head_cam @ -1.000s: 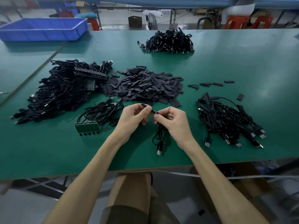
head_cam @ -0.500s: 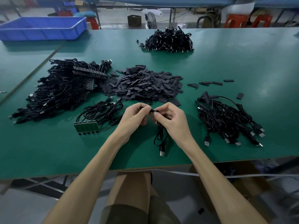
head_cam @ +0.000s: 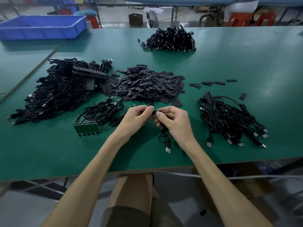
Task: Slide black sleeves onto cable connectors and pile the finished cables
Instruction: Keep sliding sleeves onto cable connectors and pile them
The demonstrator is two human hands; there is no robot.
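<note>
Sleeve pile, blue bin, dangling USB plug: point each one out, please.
sleeve pile (head_cam: 144,86), head view, middle of the heap.
blue bin (head_cam: 41,32), head view, its front wall.
USB plug (head_cam: 167,148), head view, its black body.

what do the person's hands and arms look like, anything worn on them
Both are bare: the left hand and right hand wear no gloves, rings or watch, and no shirt sleeves show on the forearms up to the frame's edge. Fingernails look short.
</note>
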